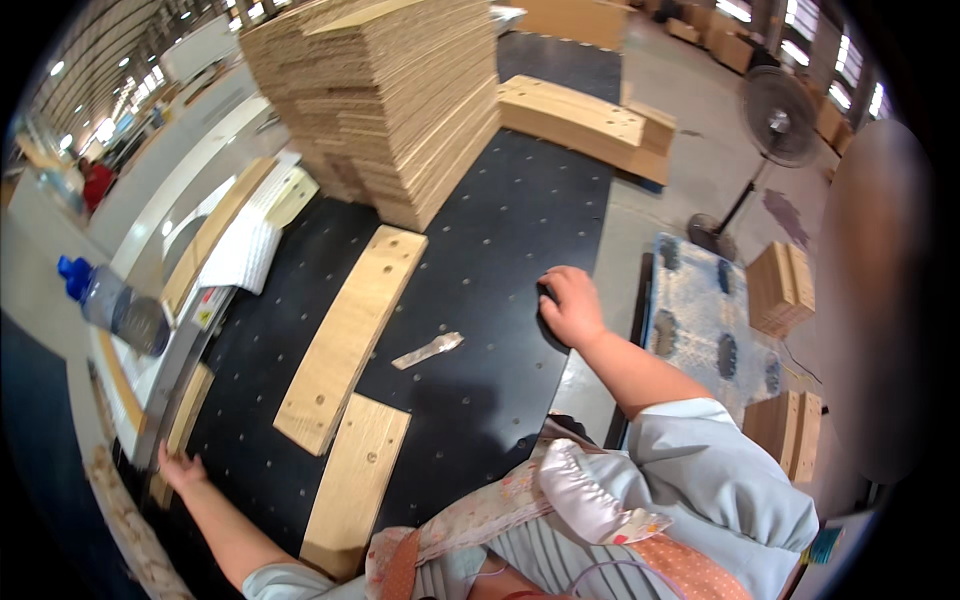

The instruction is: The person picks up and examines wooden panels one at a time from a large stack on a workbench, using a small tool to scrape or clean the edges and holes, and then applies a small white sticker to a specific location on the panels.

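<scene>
At the table's left side my left hand is around the lower part of a narrow wooden slat, fingers and thumb on either side of it. My right hand rests on the right edge of the black table, fingers loosely bent and thumb apart, with no object visible in it. Between the hands lies a long, slightly curved wooden board with holes near its ends. A second board lies nearer me, its upper end beside the first. To their right is a small clear plastic packet.
A tall stack of boards stands at the back; more boards lie behind it. Along the left are a white machine, papers and a blue-capped bottle. A wrapped pallet and a fan stand right.
</scene>
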Demonstrator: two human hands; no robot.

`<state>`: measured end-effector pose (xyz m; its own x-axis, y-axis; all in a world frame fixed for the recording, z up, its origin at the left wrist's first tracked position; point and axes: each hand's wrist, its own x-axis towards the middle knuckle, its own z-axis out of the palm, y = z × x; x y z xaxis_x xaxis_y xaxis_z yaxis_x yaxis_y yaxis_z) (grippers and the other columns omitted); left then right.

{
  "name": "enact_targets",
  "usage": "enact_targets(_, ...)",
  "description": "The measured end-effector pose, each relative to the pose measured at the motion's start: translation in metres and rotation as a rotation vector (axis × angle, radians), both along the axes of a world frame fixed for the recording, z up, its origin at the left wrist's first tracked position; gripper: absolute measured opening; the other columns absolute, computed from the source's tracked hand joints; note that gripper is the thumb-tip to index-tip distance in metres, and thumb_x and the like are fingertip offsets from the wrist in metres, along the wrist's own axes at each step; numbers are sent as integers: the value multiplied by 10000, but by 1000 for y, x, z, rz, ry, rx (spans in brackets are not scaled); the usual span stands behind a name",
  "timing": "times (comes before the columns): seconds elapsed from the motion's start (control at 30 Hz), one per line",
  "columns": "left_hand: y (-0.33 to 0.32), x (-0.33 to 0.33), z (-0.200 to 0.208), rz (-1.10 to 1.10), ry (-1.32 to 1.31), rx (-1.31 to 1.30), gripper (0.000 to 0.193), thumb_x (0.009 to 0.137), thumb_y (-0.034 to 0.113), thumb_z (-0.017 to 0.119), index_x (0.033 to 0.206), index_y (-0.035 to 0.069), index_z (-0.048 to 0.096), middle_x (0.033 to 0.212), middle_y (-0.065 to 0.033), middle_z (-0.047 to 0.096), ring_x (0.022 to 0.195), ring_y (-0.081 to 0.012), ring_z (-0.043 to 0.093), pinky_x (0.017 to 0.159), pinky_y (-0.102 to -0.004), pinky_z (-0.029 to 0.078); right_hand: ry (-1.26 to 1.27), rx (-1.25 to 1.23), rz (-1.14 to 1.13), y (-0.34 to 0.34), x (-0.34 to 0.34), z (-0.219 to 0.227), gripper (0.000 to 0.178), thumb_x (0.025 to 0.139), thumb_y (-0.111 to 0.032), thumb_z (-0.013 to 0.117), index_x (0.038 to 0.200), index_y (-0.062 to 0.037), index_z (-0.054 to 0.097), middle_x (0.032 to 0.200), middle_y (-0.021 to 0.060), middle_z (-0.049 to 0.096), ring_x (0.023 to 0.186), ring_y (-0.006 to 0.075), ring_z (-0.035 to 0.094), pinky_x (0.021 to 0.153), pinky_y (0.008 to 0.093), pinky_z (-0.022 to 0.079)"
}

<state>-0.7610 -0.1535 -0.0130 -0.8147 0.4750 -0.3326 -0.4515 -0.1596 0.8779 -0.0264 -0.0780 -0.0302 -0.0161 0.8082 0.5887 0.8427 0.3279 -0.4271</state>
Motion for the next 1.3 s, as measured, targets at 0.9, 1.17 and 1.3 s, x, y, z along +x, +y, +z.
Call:
enact_targets(0.9,89,351,56,-1135,1556,-832,922,549,305,737,1387,174,375,1360,-145,396,1280,-321,359,1081,-496,226,-3,-68,169,-11,9,3,281,682,-148,636,956,-107,593,1050,45,564,1086,255,487,985,530,287)
enact_targets(1.17,77,359,52,-1040,1582,-890,895,551,276,724,1376,229,382,1426,-130,333,1336,-328,288,1075,-584,183,-44,-88,218,-10,11,5,243,686,-173,627,923,-120,621,1061,40,571,1094,258,486,991,540,288)
enact_targets(1.3,80,362,44,-882,1660,-995,799,618,272,706,1357,205,409,1454,-138,302,1361,-345,242,1075,-584,194,-42,-86,238,-10,11,2,251,684,-172,619,927,-113,623,1071,47,574,1100,268,488,1003,538,283)
